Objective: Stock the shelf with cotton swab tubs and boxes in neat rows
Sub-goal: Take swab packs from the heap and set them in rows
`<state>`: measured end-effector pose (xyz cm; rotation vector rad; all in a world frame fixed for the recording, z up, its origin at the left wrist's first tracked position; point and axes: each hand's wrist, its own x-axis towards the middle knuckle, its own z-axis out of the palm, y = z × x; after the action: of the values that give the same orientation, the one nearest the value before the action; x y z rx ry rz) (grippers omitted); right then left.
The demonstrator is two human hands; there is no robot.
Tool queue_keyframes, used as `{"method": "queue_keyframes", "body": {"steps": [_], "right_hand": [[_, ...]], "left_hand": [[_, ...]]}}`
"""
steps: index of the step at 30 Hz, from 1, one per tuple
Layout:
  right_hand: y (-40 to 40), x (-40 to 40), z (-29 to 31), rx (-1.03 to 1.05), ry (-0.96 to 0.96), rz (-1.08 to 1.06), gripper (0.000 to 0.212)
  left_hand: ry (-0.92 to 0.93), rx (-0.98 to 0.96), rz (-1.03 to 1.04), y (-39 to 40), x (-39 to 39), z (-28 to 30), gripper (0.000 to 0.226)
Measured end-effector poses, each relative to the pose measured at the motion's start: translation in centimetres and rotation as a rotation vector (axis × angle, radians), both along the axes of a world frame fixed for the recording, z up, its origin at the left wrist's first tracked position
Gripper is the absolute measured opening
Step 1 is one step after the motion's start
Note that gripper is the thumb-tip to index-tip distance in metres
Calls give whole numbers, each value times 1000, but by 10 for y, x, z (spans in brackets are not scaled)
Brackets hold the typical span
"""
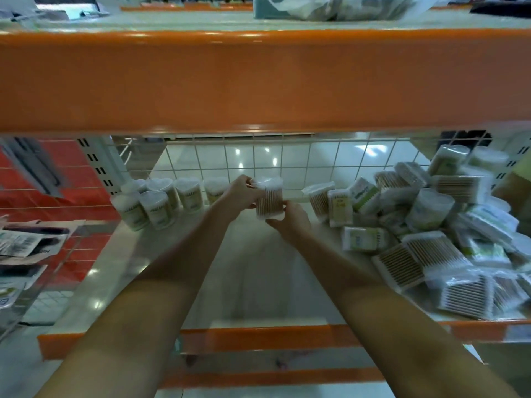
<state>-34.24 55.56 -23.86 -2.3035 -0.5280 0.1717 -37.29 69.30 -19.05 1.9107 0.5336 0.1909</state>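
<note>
Hands meet at the middle of the shelf, close to the back. Left hand (240,193) grips the upper left side of a clear cotton swab tub (268,198); right hand (290,222) cups its lower right corner from beneath, fingers curled on it. The tub is upright, held above the pale shelf board (253,271).

To the left, a row of tubs (169,196) stands two deep against the white wire mesh back (287,156). To the right, a loose heap of swab boxes and packs (431,225) lies unsorted, some tipped, some stacked.

Orange front rail (258,338) edges the board. An orange upper shelf edge (258,81) spans overhead. Glossy tiled floor (253,156) shows through the mesh, reflecting ceiling lights. A neighbouring rack (37,242) at left holds barcoded packets.
</note>
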Motion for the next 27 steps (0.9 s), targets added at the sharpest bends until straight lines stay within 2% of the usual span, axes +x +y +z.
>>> {"method": "queue_keyframes", "body": {"steps": [16, 27], "right_hand": [[-17, -28, 5, -40, -4, -24, 69], [-30, -26, 5, -144, -2, -32, 67]], "left_hand": [[17, -9, 26, -15, -20, 10, 28], [40, 59, 18, -14, -26, 12, 23]]}}
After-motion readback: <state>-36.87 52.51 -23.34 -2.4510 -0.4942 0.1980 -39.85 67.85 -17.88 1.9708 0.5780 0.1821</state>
